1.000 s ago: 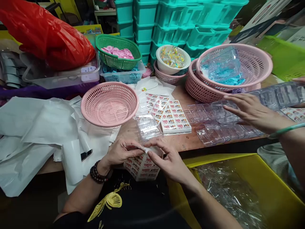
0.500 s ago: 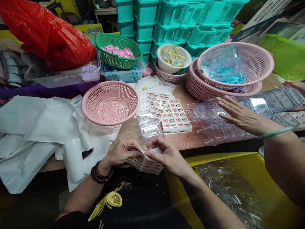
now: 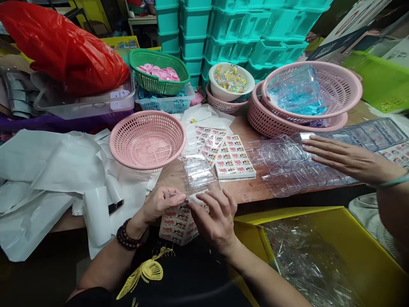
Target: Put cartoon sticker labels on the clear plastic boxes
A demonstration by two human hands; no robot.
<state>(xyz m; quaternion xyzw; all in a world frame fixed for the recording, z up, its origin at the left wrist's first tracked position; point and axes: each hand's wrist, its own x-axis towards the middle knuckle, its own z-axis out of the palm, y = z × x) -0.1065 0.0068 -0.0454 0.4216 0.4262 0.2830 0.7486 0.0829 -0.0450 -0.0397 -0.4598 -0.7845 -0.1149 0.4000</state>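
Observation:
My left hand [image 3: 164,202], a beaded bracelet at its wrist, pinches the upper edge of a sheet of printed stickers [image 3: 175,225]. The sheet hangs folded over the table's front edge, rows of small pictures facing me. My right hand [image 3: 217,217] is bent over the sheet's right part, fingers curled on its white upper side; its thumb is partly hidden. Just beyond both hands, a clear plastic blister shell [image 3: 200,170] lies on the table. A stack of sticker sheets [image 3: 234,160] sits to its right, with loose sheets behind.
Left stand a pink basket [image 3: 147,160] and crumpled white backing paper [image 3: 64,162]. A co-worker's hand [image 3: 348,157] rests over clear plastic shells [image 3: 294,179] at right. Below is a yellow bin [image 3: 358,238] of plastic pieces. Stacked teal bins [image 3: 230,25] stand behind.
My right hand has moved from a pinch beside the left to bending over the sheet. The sheet has shifted left and lower. The co-worker's near hand has moved right; their other hand has left view.

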